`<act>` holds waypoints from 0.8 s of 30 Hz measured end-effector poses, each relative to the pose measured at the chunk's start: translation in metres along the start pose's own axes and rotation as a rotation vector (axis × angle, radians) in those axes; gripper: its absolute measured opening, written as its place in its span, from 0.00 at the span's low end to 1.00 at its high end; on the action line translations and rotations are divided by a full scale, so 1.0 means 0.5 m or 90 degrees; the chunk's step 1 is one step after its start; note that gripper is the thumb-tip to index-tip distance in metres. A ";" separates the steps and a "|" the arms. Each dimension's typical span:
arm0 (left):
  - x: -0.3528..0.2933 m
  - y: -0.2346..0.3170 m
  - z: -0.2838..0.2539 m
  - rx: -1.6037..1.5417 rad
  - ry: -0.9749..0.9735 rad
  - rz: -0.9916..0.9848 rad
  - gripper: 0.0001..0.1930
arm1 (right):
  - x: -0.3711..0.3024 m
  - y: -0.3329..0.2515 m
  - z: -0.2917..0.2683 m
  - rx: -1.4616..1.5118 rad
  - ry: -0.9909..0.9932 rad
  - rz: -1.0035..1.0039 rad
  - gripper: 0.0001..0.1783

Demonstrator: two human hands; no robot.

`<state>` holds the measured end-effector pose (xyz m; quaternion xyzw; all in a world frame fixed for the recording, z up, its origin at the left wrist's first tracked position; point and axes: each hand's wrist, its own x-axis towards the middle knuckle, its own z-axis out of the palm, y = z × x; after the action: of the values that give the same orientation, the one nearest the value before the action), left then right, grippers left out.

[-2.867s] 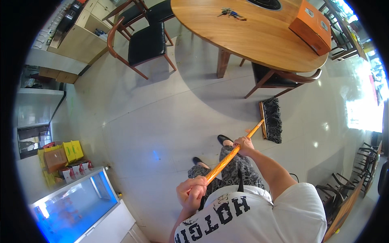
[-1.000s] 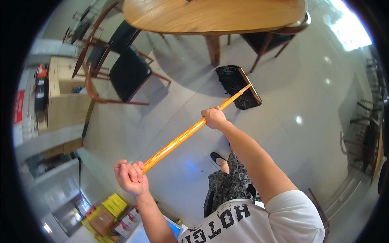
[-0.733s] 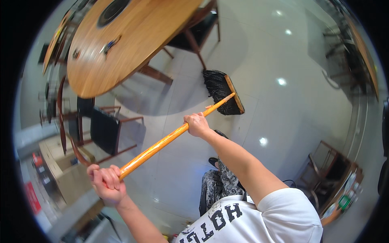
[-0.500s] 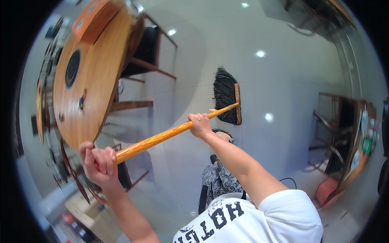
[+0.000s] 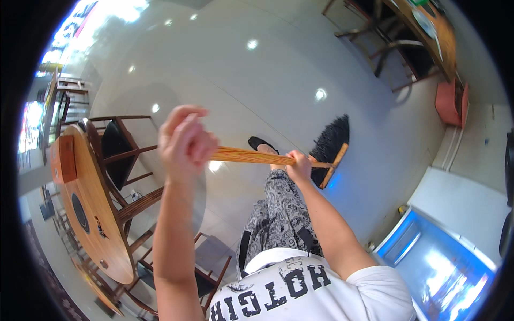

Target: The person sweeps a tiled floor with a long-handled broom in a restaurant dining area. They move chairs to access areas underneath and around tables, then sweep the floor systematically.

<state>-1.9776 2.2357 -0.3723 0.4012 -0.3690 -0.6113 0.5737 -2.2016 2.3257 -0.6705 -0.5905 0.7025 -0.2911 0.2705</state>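
Note:
A broom with an orange wood-grained handle (image 5: 246, 155) stretches from left to right in front of me. My left hand (image 5: 187, 139), slightly blurred, is closed around the handle's upper end. Lower on the handle, close to the broom head, my right hand (image 5: 300, 167) grips it with fingers wrapped round. The black bristles (image 5: 333, 140) fan out on the pale tiled floor beyond my right hand, fixed to a wooden bar (image 5: 337, 163). One foot in a dark shoe (image 5: 261, 143) shows just beyond the handle.
A round wooden table (image 5: 110, 243) with an orange box (image 5: 63, 159) and dark-seated chairs (image 5: 119, 152) stands at left. Another table (image 5: 447, 37) with chairs is at far right, near a red bin-like container (image 5: 450, 104). A white glass-topped chest (image 5: 436, 262) stands at near right.
The view has swung right, so the round table sits farther left and the glass-topped chest has come into view. The broom head has shifted right and nearer. Both hands still hold the handle.

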 end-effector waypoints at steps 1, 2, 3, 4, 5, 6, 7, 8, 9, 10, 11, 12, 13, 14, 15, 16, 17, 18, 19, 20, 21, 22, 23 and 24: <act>-0.014 -0.019 0.015 -0.009 -0.002 -0.052 0.11 | -0.053 0.037 -0.018 0.007 -0.032 0.058 0.07; -0.040 -0.067 0.055 0.034 -0.052 -0.087 0.10 | -0.108 0.095 -0.046 0.002 -0.035 0.138 0.06; -0.070 -0.114 0.095 0.070 -0.078 -0.120 0.10 | -0.163 0.140 -0.076 -0.060 -0.034 0.187 0.05; -0.100 -0.160 0.132 0.067 -0.130 -0.164 0.09 | -0.229 0.187 -0.111 -0.122 -0.038 0.164 0.09; -0.097 -0.188 0.144 0.070 -0.159 -0.207 0.12 | -0.264 0.213 -0.125 -0.094 -0.049 0.171 0.09; -0.138 -0.212 0.170 0.057 -0.156 -0.240 0.10 | -0.327 0.239 -0.156 -0.061 -0.123 0.309 0.09; -0.179 -0.233 0.193 0.096 -0.211 -0.257 0.09 | -0.375 0.255 -0.184 -0.107 -0.209 0.423 0.09; -0.211 -0.242 0.206 0.157 -0.212 -0.298 0.09 | -0.423 0.257 -0.206 -0.175 -0.166 0.327 0.09; -0.228 -0.244 0.211 0.095 -0.234 -0.306 0.08 | -0.450 0.260 -0.225 -0.221 -0.251 0.406 0.08; -0.231 -0.238 0.209 0.083 -0.233 -0.401 0.07 | -0.465 0.250 -0.233 -0.246 -0.282 0.447 0.08; -0.249 -0.229 0.213 0.027 -0.193 -0.319 0.08 | -0.483 0.242 -0.247 -0.225 -0.264 0.464 0.07; -0.242 -0.212 0.203 -0.008 -0.154 -0.285 0.08 | -0.481 0.224 -0.249 -0.176 -0.178 0.326 0.13; -0.249 -0.193 0.202 -0.043 -0.091 -0.266 0.08 | -0.489 0.207 -0.258 -0.150 -0.121 0.283 0.12; -0.257 -0.172 0.205 -0.050 -0.073 -0.245 0.07 | -0.481 0.189 -0.260 -0.133 -0.127 0.308 0.07; -0.271 -0.145 0.203 -0.038 -0.087 -0.213 0.07 | -0.483 0.168 -0.267 -0.067 -0.088 0.263 0.04; -0.293 -0.121 0.211 -0.037 -0.098 -0.194 0.07 | -0.479 0.152 -0.272 -0.043 -0.102 0.281 0.04; -0.327 -0.098 0.224 -0.055 -0.121 -0.187 0.07 | -0.480 0.130 -0.277 -0.005 -0.083 0.270 0.03; -0.367 -0.072 0.236 0.000 -0.126 -0.138 0.06 | -0.479 0.115 -0.283 0.011 -0.061 0.306 0.03; -0.408 -0.035 0.224 0.023 -0.112 -0.100 0.06 | -0.481 0.092 -0.283 0.040 -0.063 0.193 0.04; -0.447 -0.009 0.228 0.035 -0.107 -0.054 0.06 | -0.481 0.075 -0.285 0.058 -0.064 0.123 0.04; -0.485 0.015 0.229 0.036 -0.098 -0.021 0.06 | -0.480 0.053 -0.282 0.068 -0.065 0.056 0.04; -0.527 0.042 0.224 0.110 -0.076 0.028 0.07 | -0.476 0.032 -0.274 0.107 -0.072 -0.019 0.03; -0.570 0.067 0.221 0.160 -0.042 0.050 0.07 | -0.471 0.010 -0.264 0.122 -0.095 -0.052 0.03; -0.609 0.089 0.220 0.189 0.003 0.092 0.07 | -0.462 -0.013 -0.250 0.138 -0.117 -0.085 0.04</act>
<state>-2.0541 2.5356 -0.2667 0.4553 -0.4817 -0.5063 0.5516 -2.2514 2.5639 -0.5718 -0.6275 0.5985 -0.3272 0.3754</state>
